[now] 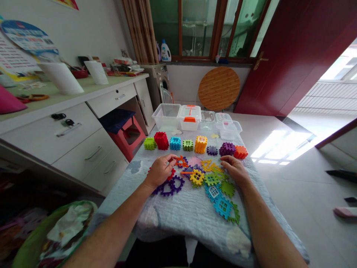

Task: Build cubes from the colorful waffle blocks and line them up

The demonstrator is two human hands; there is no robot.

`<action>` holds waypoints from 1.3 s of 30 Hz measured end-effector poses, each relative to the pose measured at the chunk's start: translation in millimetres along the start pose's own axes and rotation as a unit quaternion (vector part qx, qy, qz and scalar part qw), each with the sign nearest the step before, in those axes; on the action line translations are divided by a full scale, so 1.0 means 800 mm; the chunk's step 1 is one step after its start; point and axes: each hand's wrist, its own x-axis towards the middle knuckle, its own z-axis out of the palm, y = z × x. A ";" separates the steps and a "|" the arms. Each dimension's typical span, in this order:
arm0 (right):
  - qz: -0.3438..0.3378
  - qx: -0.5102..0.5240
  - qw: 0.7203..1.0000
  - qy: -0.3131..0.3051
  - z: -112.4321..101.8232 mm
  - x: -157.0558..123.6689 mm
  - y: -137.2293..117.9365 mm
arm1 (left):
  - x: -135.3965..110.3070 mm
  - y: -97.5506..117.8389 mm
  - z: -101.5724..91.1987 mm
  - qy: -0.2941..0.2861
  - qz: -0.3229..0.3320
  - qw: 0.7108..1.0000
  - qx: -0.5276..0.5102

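Seen from the head-worn camera, a person's two bare hands rest over a spread of interlocking plastic waffle-block pieces on a counter (pixel 192 219) draped in a pale blue quilted cloth. The left hand (pixel 160 172) lies above a red piece (pixel 171 174) and a purple piece (pixel 169 185), its fingers (pixel 173 158) curled inward beside an orange piece (pixel 182 162); whether they pinch anything cannot be told. The right hand (pixel 235 167) lies palm down, its fingers (pixel 224 159) relaxed and empty, just beside a yellow piece (pixel 208 165).

Eight blocks stand in a row across the cloth, among them a red cube (pixel 161 140), a blue cube (pixel 175 143) and an orange-yellow cube (pixel 200 144). Flat green (pixel 228 188), blue (pixel 223 207) and yellow pieces (pixel 196 177) lie unjoined nearer the person. Beyond the row sit clear plastic storage boxes (pixel 166 116), one with an orange latch (pixel 190 119). White drawers (pixel 75 134) and a red stool (pixel 126 134) stand to the left; a front-loading washing machine (pixel 156 78) sits beneath the window.
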 end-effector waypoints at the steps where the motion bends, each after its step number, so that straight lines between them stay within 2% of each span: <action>1: -0.001 -0.001 1.000 0.002 0.000 0.000 0.000 | 0.001 0.003 0.005 -0.012 -0.005 1.000 -0.006; 5: -0.004 -0.007 1.000 0.008 0.000 0.000 0.000 | 0.008 0.006 0.016 -0.048 0.006 0.998 0.027; 9: 0.000 -0.009 1.000 0.002 0.000 -0.001 -0.001 | 0.012 -0.012 -0.001 -0.037 0.023 0.995 0.091; 14: -0.004 -0.011 1.000 0.005 0.000 -0.001 -0.003 | 0.000 -0.039 -0.037 -0.147 0.025 0.979 0.139; 18: 0.007 -0.006 1.000 0.005 0.002 -0.002 -0.006 | -0.008 -0.041 -0.037 -0.201 0.051 0.963 0.169; 23: 0.003 -0.009 1.000 0.014 0.003 -0.003 -0.007 | -0.002 -0.038 -0.028 -0.182 0.071 0.968 0.159; 26: 0.002 -0.014 1.000 0.015 0.003 -0.003 -0.006 | -0.001 -0.042 -0.037 -0.130 0.070 0.979 0.137; 29: 0.004 -0.018 1.000 0.011 0.003 -0.002 -0.005 | -0.010 -0.053 -0.055 -0.095 0.033 0.987 0.123; 34: 0.004 -0.021 1.000 0.004 0.002 -0.001 -0.004 | -0.031 -0.073 -0.071 -0.169 0.011 0.979 0.116; 39: 0.004 -0.020 1.000 0.003 0.002 -0.001 -0.005 | -0.029 -0.071 -0.072 -0.181 0.011 0.972 0.148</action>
